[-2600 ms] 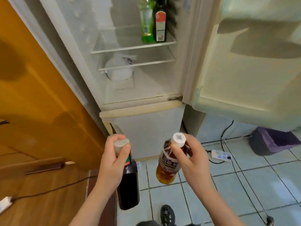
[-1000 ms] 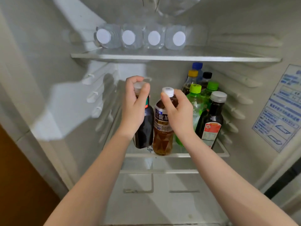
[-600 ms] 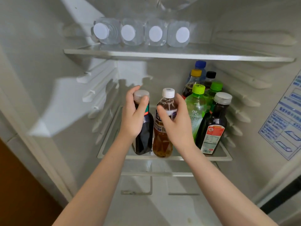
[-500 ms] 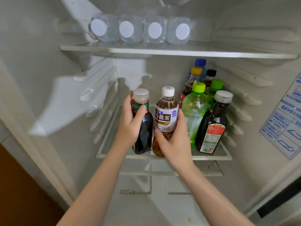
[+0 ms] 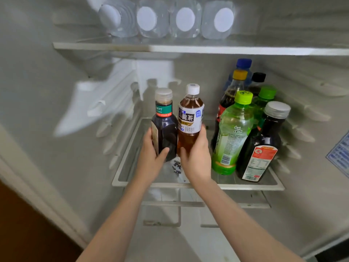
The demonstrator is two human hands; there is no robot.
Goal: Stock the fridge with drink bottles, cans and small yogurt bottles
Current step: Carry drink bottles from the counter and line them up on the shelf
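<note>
Two bottles gripped side by side at the fridge shelf

Left hand [image 5: 151, 157]: fingers and thumb curled round lower body of dark bottle [image 5: 165, 129]. Pale grey cap, teal neck band with white writing, too blurred to read.

Right hand [image 5: 196, 157]: curled round lower body of tea bottle [image 5: 190, 118]. Amber liquid, white cap, white label with large dark characters 烏龍茶 and a small blue badge beside them. Smaller print unreadable.

Both upright, touching each other, over left-middle of glass shelf [image 5: 245, 186]. Bases hidden behind hands, so cannot tell whether set down.

Just right, standing on same shelf: green bottle [image 5: 232, 133], lime cap, white characters and barcode on label; red-label bottle [image 5: 264, 144], dark contents, grey cap, barcode and printed table not legible.

Behind those, near back wall: yellow cap [image 5: 239, 74], blue cap [image 5: 244, 63], black cap [image 5: 259, 76], second green cap [image 5: 267, 92].

On upper shelf [image 5: 188, 48]: four clear bottles [image 5: 185, 19] lying down, white caps facing out.

Blue printed sticker [image 5: 340, 154] on right wall, text blurred.
</note>
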